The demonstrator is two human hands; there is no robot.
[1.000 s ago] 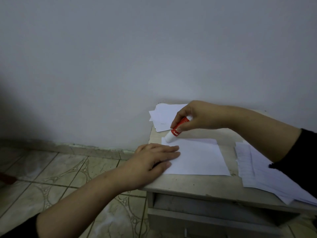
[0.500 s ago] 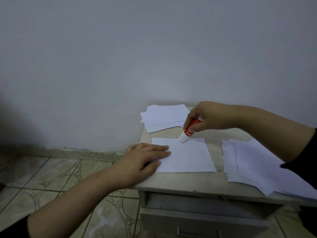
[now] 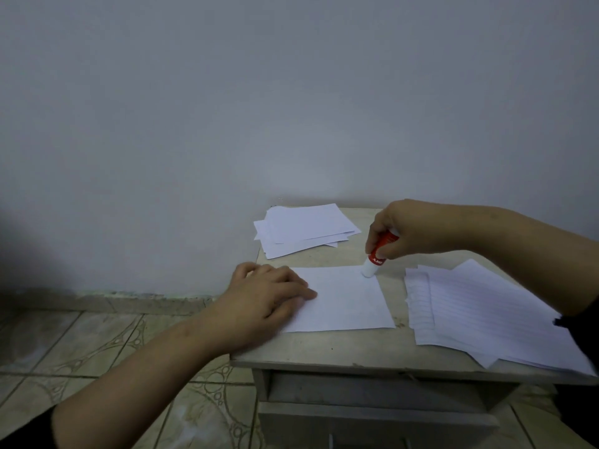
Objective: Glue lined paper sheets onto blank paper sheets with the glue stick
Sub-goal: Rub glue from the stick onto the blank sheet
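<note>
so the right hand (image 3: 411, 228), grip clamped round the glue stick (image 3: 376, 256), has dragged its tip from the blank sheet (image 3: 343, 299)'s far-left corner to the far-right one while the left hand (image 3: 269, 293) lies flat pinning it, meaning the top edge looks glued.

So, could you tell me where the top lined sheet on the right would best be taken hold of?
Probably at the free far-left corner of the top lined sheet, coming from the left: that corner overhangs the fanned stack, and the right hand hovers nearby.

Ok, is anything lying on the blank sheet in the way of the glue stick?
Nothing visible blocks it. The glue stick, gripped by the right hand, touches the far right corner of the blank sheet. The left hand presses only the sheet's left edge; the rest is bare.
</note>
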